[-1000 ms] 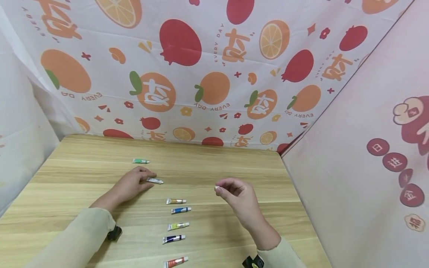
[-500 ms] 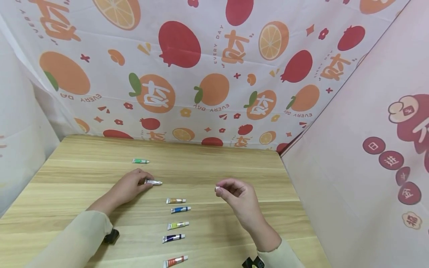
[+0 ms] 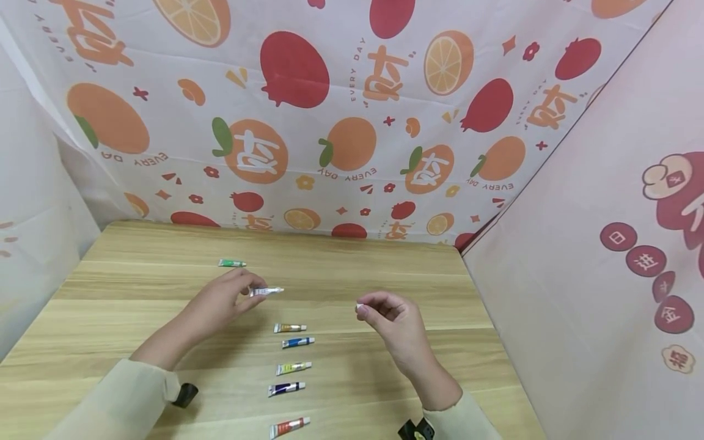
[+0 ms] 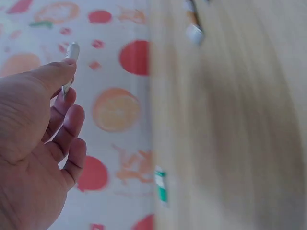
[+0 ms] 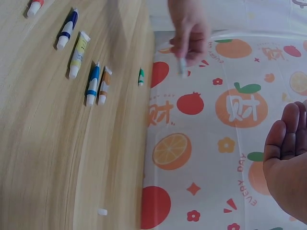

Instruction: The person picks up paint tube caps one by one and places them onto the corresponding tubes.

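Observation:
My left hand pinches a white paint tube between thumb and fingers, raised off the table, its narrow end pointing right. The left wrist view shows the same tube under the thumb, with the other fingers loosely bent. My right hand holds a small white cap at the tips of thumb and index finger. In the right wrist view its fingers run off the edge, so the pinch is hidden there. A small white piece like a cap lies on the table in that view.
Near the table's middle, brown, blue, yellow, dark purple and red paint tubes lie in a column. A green tube lies behind the left hand. Printed cloth hangs behind the table.
My left hand has lifted the white paint tube from the table and brought it a little to the right. The right hand keeps the same pose and place.

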